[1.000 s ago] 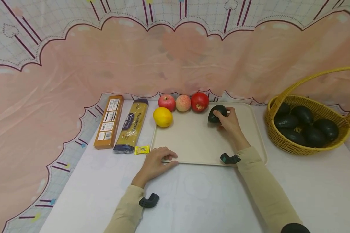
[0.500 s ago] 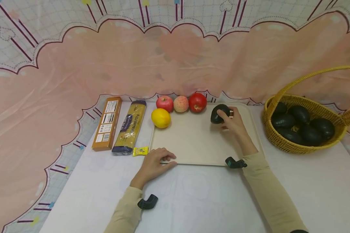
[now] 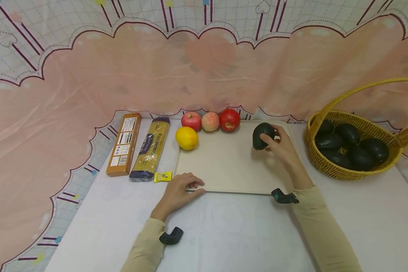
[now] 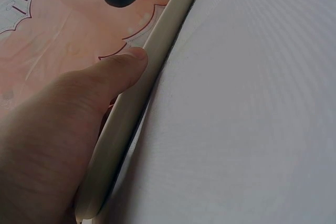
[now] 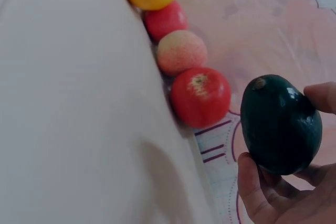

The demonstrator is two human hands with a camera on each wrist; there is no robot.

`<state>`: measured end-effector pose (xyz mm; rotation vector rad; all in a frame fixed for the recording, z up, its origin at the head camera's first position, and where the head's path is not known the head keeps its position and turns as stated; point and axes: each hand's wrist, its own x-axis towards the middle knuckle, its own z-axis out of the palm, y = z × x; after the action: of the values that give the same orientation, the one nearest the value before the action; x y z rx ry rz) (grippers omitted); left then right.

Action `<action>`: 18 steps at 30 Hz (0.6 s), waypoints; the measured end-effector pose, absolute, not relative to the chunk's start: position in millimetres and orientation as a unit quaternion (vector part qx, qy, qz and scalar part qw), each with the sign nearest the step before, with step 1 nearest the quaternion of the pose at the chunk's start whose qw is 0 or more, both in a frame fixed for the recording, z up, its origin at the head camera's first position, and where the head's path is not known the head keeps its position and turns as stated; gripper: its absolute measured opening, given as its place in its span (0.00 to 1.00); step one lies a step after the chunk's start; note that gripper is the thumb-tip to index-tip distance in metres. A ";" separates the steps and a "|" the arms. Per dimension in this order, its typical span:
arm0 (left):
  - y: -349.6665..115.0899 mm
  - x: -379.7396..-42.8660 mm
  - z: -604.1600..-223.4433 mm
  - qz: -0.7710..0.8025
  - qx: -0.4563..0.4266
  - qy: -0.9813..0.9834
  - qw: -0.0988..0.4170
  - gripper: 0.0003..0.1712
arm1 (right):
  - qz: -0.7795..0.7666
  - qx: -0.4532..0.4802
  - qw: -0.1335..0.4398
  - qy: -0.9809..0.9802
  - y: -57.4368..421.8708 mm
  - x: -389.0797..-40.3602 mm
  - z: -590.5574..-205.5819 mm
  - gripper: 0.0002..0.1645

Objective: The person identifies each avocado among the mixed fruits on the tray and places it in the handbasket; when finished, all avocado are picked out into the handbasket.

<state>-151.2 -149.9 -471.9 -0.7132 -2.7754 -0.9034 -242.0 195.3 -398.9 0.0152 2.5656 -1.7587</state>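
Note:
In the head view my right hand holds a dark green avocado above the right part of the beige tray. The right wrist view shows the glossy avocado between thumb and fingers, its stem end upward, with a shadow on the tray. My left hand rests at the tray's front left edge, fingers loosely bent over it. Seen from the left wrist, the thumb lies against the tray's rim.
A red apple, a peach, a pomegranate and a lemon line the tray's back left. Leftward lie a yellow packet, a spaghetti bag and an orange-brown box. A wicker basket at right contains several avocados.
My right hand has moved to the right with the avocado, which now stands more upright in the fingers and farther from the pomegranate. The left hand has stayed at the tray's edge.

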 end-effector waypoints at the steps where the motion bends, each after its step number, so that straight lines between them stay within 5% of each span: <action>1: -149.6 -151.2 -472.2 -0.300 -0.237 -0.921 0.068 0.10 | -0.561 0.003 0.014 0.828 197.6 -240.0 -398.5 0.41; 18: -150.1 -153.2 -473.9 -0.301 -0.240 -0.920 0.076 0.10 | -0.524 -0.035 -0.020 0.851 232.1 -213.3 -391.0 0.43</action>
<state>-153.2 -150.1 -473.9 -0.7179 -2.7577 -0.9009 -213.3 232.1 -391.0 -0.1128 2.7077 -1.6676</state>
